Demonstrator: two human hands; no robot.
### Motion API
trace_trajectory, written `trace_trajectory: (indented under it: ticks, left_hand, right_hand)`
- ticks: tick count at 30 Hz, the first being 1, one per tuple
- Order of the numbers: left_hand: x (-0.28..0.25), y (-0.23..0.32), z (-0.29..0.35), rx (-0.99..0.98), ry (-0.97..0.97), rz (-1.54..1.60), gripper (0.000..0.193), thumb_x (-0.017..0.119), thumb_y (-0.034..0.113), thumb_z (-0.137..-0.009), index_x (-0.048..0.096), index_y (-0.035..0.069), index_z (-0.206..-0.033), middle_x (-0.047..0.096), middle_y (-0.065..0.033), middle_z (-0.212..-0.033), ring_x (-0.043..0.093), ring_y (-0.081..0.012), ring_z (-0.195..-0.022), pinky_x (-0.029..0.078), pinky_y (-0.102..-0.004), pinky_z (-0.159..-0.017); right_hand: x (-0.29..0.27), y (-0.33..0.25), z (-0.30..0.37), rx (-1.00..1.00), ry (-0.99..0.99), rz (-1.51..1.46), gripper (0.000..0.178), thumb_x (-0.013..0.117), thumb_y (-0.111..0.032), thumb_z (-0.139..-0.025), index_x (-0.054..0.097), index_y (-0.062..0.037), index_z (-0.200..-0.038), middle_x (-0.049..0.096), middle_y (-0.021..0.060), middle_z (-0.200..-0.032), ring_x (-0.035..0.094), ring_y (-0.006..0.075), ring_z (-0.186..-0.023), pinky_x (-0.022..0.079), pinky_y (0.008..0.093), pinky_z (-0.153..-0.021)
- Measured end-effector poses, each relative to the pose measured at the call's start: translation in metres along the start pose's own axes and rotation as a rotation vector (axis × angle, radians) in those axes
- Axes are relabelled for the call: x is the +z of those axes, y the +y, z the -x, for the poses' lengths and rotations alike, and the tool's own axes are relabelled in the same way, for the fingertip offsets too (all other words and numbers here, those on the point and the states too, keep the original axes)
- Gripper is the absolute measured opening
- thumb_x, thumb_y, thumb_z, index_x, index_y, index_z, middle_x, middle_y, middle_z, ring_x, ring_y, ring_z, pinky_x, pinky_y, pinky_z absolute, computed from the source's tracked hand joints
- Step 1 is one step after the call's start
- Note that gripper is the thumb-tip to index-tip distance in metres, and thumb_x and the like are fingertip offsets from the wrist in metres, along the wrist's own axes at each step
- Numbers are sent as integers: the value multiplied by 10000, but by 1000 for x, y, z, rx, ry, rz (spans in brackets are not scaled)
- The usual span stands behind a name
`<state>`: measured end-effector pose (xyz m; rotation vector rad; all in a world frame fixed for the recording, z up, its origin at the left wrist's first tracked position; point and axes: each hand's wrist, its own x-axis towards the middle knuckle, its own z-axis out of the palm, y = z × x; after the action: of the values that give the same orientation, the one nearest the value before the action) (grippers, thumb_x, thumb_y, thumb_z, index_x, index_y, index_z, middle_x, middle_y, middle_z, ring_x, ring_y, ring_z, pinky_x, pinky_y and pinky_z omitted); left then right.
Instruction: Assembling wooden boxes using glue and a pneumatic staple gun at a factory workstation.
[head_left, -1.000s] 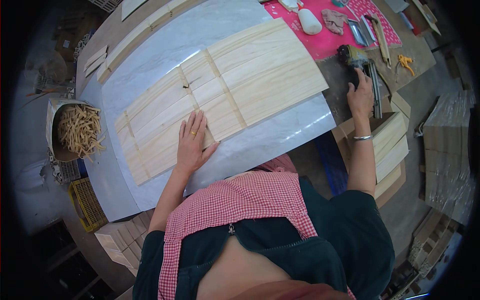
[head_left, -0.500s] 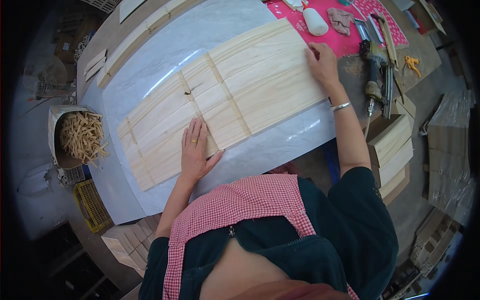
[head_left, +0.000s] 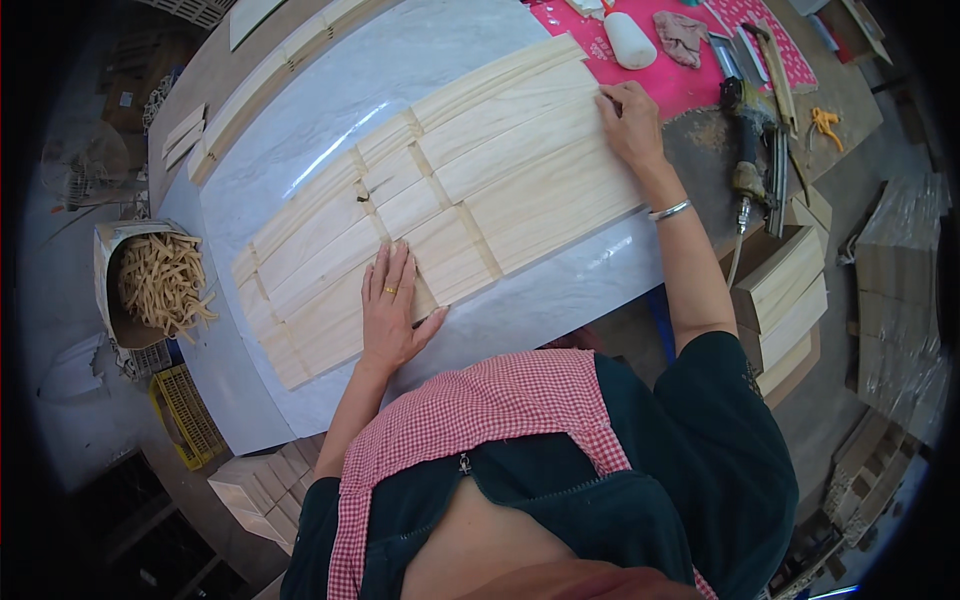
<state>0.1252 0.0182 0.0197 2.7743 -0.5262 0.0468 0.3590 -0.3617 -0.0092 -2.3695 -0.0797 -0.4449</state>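
Note:
Pale wooden boards (head_left: 545,195) lie side by side as a long panel, slanting across a marble-patterned white sheet. Lighter brown bands run crosswise over them, stepped out of line from board to board. My left hand (head_left: 392,310) rests flat on the near boards, fingers apart and thumb at the front edge. At the panel's right end, my right hand (head_left: 632,125) has its fingers curled and pressed on the end of a middle board. Its fingertips are partly hidden. A small dark mark (head_left: 362,198) shows on the boards beyond my left hand.
A pink cloth (head_left: 660,85) at the far right bears a white bottle (head_left: 630,42) and a crumpled rag (head_left: 680,38). Beside it lie a nail gun (head_left: 745,140) with a hose and an orange clamp (head_left: 825,122). At left stands a box of wood strips (head_left: 165,280).
My right hand has moved a little left, and the middle boards have slid left with it. The crosswise bands, nearly straight before, are now stepped. My left hand has barely moved.

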Motion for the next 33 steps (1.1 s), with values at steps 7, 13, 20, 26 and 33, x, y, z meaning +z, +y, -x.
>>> trace_trajectory:
  ticks: [7,13,20,26,33]
  left_hand:
    - [-5,-14,5,-15,27,2,806,678,348,-870,360,35,-1542,283,-171,-1643,220,-409,-1521,182,-556,-1210]
    - [-32,-142,32,-615,506,-183,567,574,246,-954,472,-4,-1452,459,-213,-1521,388,-430,-1421,318,-492,-1166]
    - [-52,-209,93,-1219,400,-251,574,571,367,-925,567,-3,-1364,524,-212,-1451,478,-415,-1327,397,-479,-1101]
    - [-48,-223,105,-1201,468,-355,565,560,370,-920,582,9,-1353,516,-199,-1465,503,-400,-1303,418,-465,-1086]
    - [-23,-319,183,-1151,343,-286,349,532,234,-912,661,-32,-1097,684,-262,-1107,649,-425,-1008,521,-467,-886]
  right_hand:
    - [3,-6,-2,89,2,-82,271,660,-145,-909,713,33,-1106,718,156,-1013,669,269,-848,533,346,-774]
    - [-4,0,-7,90,-196,-41,317,615,-181,-938,704,36,-1152,735,187,-1039,692,292,-939,541,363,-848]
    - [7,33,-11,-28,-149,26,327,646,-246,-967,714,-13,-1186,741,142,-1078,694,264,-922,552,334,-822]
    - [4,35,-12,-7,-145,84,329,650,-258,-971,718,-16,-1183,740,130,-1093,695,257,-925,555,327,-810]
    - [10,-10,-9,-8,-143,-36,302,619,-164,-923,708,36,-1130,725,206,-1037,682,305,-912,535,368,-837]
